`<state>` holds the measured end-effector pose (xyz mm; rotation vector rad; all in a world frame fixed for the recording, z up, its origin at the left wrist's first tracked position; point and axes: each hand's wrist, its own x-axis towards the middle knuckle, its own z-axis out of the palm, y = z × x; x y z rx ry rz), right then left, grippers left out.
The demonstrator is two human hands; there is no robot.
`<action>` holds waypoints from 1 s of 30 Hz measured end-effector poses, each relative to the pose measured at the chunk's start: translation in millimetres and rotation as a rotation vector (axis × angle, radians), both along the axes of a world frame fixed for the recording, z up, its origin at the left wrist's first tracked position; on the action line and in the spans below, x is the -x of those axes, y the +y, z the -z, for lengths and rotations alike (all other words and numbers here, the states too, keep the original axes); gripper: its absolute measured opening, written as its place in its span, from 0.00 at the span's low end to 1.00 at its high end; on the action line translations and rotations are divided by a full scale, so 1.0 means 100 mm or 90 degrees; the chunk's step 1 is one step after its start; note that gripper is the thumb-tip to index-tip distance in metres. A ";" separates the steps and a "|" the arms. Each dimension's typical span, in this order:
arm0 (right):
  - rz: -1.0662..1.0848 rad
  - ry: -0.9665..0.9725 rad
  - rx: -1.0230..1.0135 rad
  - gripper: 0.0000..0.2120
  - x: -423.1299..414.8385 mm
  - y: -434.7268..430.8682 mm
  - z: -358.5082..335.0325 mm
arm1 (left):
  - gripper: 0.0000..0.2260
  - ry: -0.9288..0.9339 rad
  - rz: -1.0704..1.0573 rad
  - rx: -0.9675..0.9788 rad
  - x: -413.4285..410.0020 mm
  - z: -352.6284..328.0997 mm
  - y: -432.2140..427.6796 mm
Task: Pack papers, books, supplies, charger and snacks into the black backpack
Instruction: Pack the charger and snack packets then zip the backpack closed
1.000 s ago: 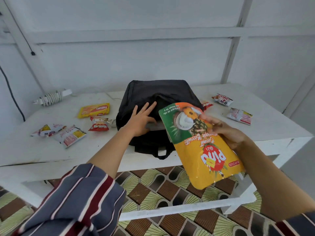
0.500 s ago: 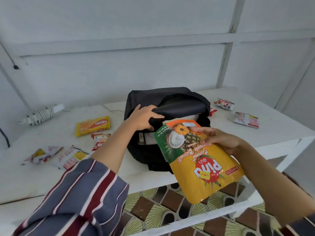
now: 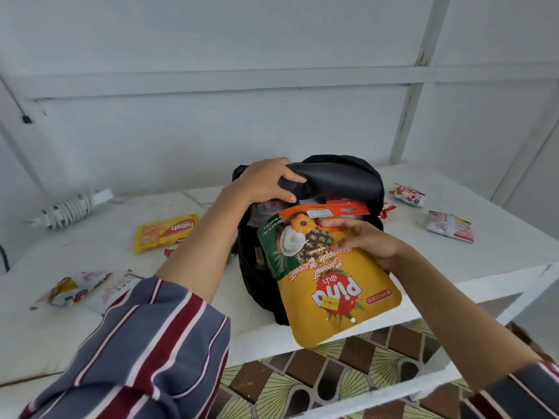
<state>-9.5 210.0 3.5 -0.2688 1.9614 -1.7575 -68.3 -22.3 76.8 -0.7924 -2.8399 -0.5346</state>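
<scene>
Here, biscuit pouch [image 3: 329, 276] in right hand [image 3: 367, 240], at backpack [image 3: 341, 179] mouth.

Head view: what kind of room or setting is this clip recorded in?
Probably a plain room in a home or small workspace, not a lab. A white painted table stands against bare white panelled walls, the floor is patterned tile, and snack packets lie around a black backpack.

Black backpack [image 3: 341, 176], yellow-and-green biscuit pouch [image 3: 332, 285], yellow wafer packet [image 3: 166, 232], white table [image 3: 453, 267], blue-maroon striped sleeve [image 3: 145, 343]
</scene>
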 end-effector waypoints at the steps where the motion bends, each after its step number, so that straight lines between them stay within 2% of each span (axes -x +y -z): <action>1: 0.007 0.005 0.000 0.22 0.04 -0.04 -0.03 | 0.20 0.001 -0.003 -0.003 0.01 -0.02 0.00; 8: 0.096 -0.004 0.060 0.23 0.32 -0.27 -0.08 | 0.20 -0.006 0.004 -0.069 0.03 -0.07 -0.01; 13: 0.207 0.026 0.027 0.23 0.41 -0.42 -0.08 | 0.21 -0.033 0.009 -0.101 0.02 -0.09 -0.04; 16: 0.272 0.170 -0.116 0.23 0.50 -0.52 -0.04 | 0.21 -0.040 0.010 -0.113 0.02 -0.10 -0.03; 19: 0.223 0.322 -0.331 0.23 0.49 -0.56 -0.05 | 0.21 -0.052 0.009 -0.129 0.02 -0.11 -0.03; 23: 0.215 0.432 -0.635 0.22 0.26 -0.54 -0.14 | 0.21 -0.052 0.004 -0.131 0.00 -0.11 -0.02; 25: 0.172 0.547 -0.674 0.24 0.10 -0.57 -0.14 | 0.21 -0.047 0.003 -0.132 -0.01 -0.10 -0.02; 27: 0.036 0.628 -0.681 0.27 -0.01 -0.65 -0.09 | 0.20 -0.039 0.005 -0.127 -0.02 -0.10 -0.02; 30: -0.084 0.572 -0.695 0.30 0.02 -0.73 0.05 | 0.21 -0.036 0.002 -0.129 -0.03 -0.10 -0.02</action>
